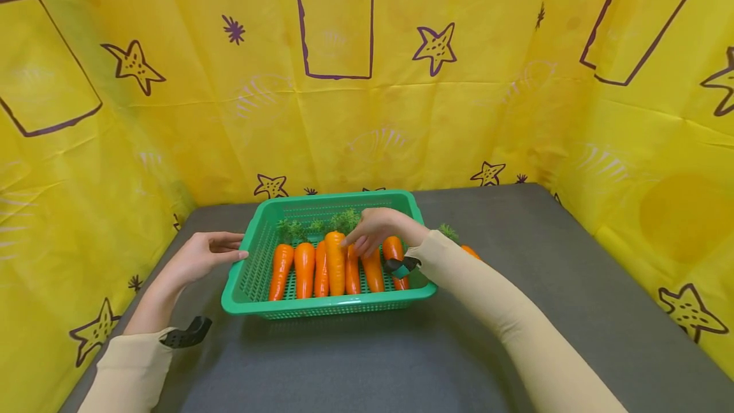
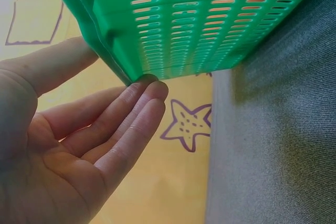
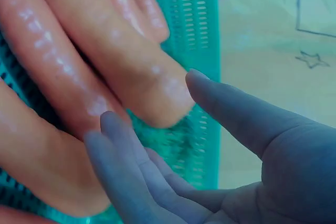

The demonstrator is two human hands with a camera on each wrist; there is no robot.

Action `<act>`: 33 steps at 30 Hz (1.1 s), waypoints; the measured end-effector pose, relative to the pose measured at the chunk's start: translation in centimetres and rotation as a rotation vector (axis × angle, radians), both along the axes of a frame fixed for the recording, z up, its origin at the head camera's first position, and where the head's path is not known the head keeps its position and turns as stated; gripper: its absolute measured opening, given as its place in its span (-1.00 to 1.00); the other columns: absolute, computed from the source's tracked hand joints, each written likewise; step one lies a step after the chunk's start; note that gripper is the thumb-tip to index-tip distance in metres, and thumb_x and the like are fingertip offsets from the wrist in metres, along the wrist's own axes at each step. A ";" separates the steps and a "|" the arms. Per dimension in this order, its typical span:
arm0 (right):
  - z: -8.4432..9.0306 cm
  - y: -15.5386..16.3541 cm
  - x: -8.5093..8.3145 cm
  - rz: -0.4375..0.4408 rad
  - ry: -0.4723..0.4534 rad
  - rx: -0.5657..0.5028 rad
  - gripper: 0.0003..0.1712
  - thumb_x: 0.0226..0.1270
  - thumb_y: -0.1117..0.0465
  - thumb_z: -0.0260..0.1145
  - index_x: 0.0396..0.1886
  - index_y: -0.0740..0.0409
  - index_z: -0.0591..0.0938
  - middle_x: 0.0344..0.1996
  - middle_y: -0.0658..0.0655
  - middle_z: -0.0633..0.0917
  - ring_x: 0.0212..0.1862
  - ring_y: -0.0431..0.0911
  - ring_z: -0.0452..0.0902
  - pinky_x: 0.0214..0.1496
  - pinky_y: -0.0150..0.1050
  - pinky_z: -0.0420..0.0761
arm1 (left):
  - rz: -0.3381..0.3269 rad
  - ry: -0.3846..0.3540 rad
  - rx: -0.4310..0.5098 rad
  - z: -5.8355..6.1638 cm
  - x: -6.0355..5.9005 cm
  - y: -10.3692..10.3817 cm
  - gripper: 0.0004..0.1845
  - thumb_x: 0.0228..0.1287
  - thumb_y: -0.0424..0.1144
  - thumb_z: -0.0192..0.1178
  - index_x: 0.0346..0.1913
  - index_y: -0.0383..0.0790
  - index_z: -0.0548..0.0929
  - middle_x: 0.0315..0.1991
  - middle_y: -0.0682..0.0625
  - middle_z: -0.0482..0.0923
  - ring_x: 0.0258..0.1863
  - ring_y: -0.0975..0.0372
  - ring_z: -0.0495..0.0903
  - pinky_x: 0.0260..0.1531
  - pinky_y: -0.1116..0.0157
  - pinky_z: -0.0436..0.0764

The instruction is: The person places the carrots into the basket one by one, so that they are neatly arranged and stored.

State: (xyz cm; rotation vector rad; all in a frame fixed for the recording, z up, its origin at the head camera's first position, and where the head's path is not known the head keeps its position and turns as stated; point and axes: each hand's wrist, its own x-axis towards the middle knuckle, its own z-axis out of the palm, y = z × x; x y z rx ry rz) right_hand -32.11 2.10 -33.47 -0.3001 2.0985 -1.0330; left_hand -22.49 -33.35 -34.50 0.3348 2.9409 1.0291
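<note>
A green plastic basket (image 1: 329,304) holds a row of several orange carrots (image 1: 304,269) with leafy green tops (image 1: 346,219) toward its back wall. At its left side, my left hand (image 1: 203,253) holds the rim, thumb over the edge and fingertips against the outside, as the left wrist view shows. My right hand (image 1: 378,228) reaches in above the row. The thumb (image 3: 226,106) lies against the thick end of one carrot (image 3: 131,72), which stands higher than its neighbours. The other fingers (image 3: 131,166) are spread apart from it, overlapping the carrot beside it.
Right of the basket, another carrot (image 1: 470,251) lies on the dark grey table (image 1: 321,362), partly hidden behind my right sleeve. Yellow cloth walls (image 1: 344,132) with starfish drawings enclose the table at the back and both sides.
</note>
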 end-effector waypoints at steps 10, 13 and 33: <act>2.5 3.4 0.6 0.041 0.096 -0.097 -0.63 0.28 0.07 0.32 -0.21 0.34 0.64 -0.43 0.10 0.61 -0.37 -0.14 0.54 0.08 -0.08 0.57 | 0.007 -0.008 0.003 0.0 0.0 0.1 -0.35 0.19 0.03 0.29 0.20 -0.39 0.51 -0.02 -0.27 0.63 -0.05 -0.03 0.64 -0.06 -0.02 0.59; 3.1 4.6 0.7 0.034 0.116 -0.126 -0.59 0.30 0.07 0.30 -0.09 0.35 0.63 -0.36 0.09 0.64 -0.30 -0.14 0.58 0.10 -0.10 0.57 | 0.009 -0.007 0.004 0.0 0.0 0.1 -0.35 0.19 0.02 0.29 0.20 -0.39 0.51 -0.01 -0.27 0.63 -0.05 -0.03 0.64 -0.06 -0.03 0.59; 3.1 13.3 1.4 -0.162 0.214 -0.148 -0.44 0.30 0.05 0.30 0.18 0.30 0.47 0.12 0.34 0.57 0.12 0.08 0.56 0.12 -0.09 0.58 | 0.005 0.006 -0.016 0.0 0.2 0.1 -0.36 0.20 0.03 0.28 0.21 -0.38 0.51 -0.01 -0.26 0.63 -0.06 -0.02 0.64 -0.08 -0.01 0.60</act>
